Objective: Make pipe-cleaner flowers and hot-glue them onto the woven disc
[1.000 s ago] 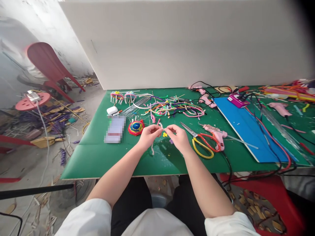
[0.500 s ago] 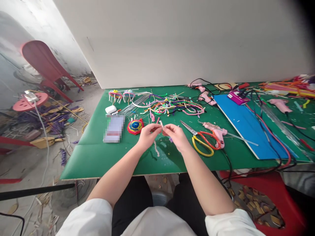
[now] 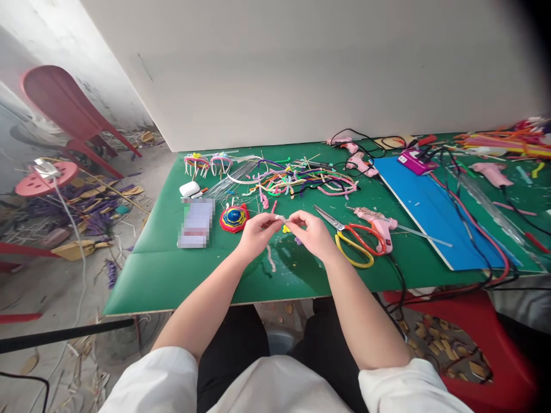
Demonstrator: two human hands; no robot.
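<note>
My left hand (image 3: 255,234) and my right hand (image 3: 310,232) meet above the green table (image 3: 172,275), both pinched on a thin white pipe cleaner (image 3: 270,258). One end of the pipe cleaner runs between my fingertips; the other hangs down toward the table. A small yellow flower shape (image 3: 286,229) lies just under my fingers. A round red, yellow and blue woven piece (image 3: 234,218) sits left of my left hand. Red and yellow scissors (image 3: 353,244) lie right of my right hand.
A heap of coloured pipe cleaners (image 3: 301,182) lies at the back. A pink glue gun (image 3: 379,225), a blue board (image 3: 430,212), cables, a white earbud case (image 3: 189,189) and a blurred card (image 3: 196,222) are on the table. Red stools (image 3: 64,109) stand on the littered floor at left.
My hands drew close together and then apart a little along the white pipe cleaner, both keeping their pinch. The view shifted slightly.
</note>
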